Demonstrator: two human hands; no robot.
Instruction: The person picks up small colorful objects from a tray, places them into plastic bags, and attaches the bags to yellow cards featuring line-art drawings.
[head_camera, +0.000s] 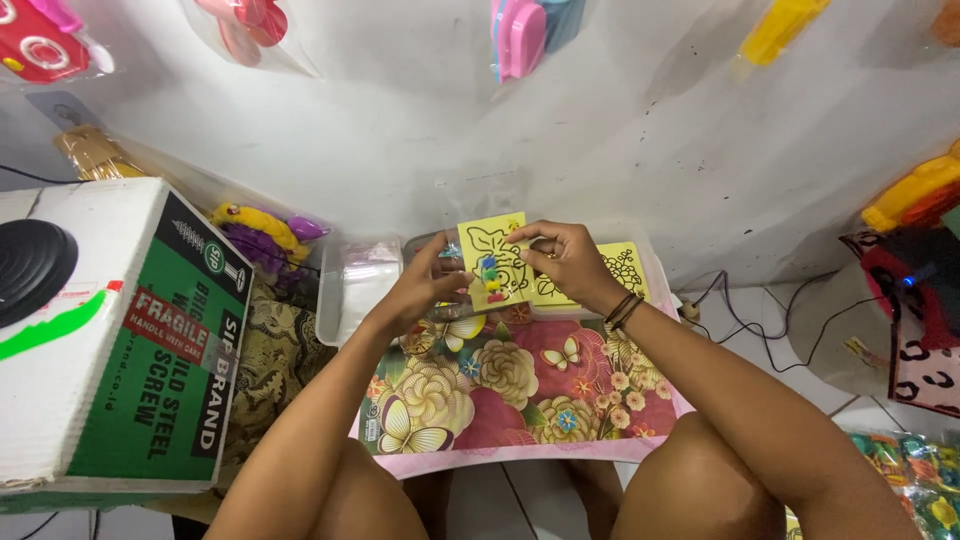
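Together, left hand and right hand pinch their fingers closed on a yellow card.

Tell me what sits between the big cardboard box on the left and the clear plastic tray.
In the head view, a crumpled patterned brown cloth fills the stretch between the cardboard box and the clear tray, with yellow and purple toys lying at its far end.
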